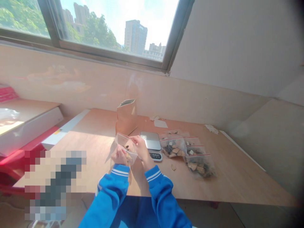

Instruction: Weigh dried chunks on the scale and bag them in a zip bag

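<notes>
Blue sleeves [133, 196], both hands on a clear zip bag [125, 146]
Left hand [118, 155] and right hand [140, 146] pinch it above the near table edge [166, 194]; tilted, its pieces could spill beside the scale [152, 143]

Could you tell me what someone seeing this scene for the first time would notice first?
Most likely the two hands in blue sleeves at the table's near edge: the left hand and right hand hold a clear plastic bag with a few brown pieces inside. Just behind stand an open brown paper bag and a small scale, with filled bags lying to the right.
</notes>
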A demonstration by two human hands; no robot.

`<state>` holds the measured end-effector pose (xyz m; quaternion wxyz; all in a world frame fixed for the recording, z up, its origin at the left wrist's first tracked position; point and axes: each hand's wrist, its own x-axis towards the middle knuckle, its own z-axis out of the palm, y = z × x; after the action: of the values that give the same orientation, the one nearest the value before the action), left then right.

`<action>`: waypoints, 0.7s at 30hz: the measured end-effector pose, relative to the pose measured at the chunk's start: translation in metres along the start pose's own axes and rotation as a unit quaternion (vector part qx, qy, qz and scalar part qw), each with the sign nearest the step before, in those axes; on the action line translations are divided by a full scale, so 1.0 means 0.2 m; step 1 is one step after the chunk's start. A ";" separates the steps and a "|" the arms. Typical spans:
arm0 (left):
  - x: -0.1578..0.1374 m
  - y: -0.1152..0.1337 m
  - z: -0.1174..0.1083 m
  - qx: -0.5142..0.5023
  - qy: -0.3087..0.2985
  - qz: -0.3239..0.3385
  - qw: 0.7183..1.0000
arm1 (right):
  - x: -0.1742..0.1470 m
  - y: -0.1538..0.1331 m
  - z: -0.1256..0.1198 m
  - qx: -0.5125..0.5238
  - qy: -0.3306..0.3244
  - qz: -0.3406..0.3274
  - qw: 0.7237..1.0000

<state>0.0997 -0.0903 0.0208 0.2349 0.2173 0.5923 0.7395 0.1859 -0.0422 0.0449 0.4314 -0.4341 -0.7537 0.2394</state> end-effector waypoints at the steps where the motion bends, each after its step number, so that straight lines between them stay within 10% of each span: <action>1: 0.00 0.00 0.00 -0.005 -0.004 -0.002 1.000 | 0.02 -0.02 -0.04 0.018 0.026 0.009 0.999; 10: 0.00 0.03 0.00 -0.029 -0.028 -0.024 0.999 | -0.01 -0.20 -0.18 0.064 -0.082 -0.023 0.994; 21: -0.01 0.01 0.02 -0.053 -0.014 -0.014 0.998 | -0.71 0.46 -0.61 -0.196 0.114 0.103 0.968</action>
<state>0.1037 -0.0882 0.0239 0.2648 0.2069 0.5514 0.7635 0.3683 -0.1196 -0.0229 0.3938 -0.6101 -0.6829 0.0790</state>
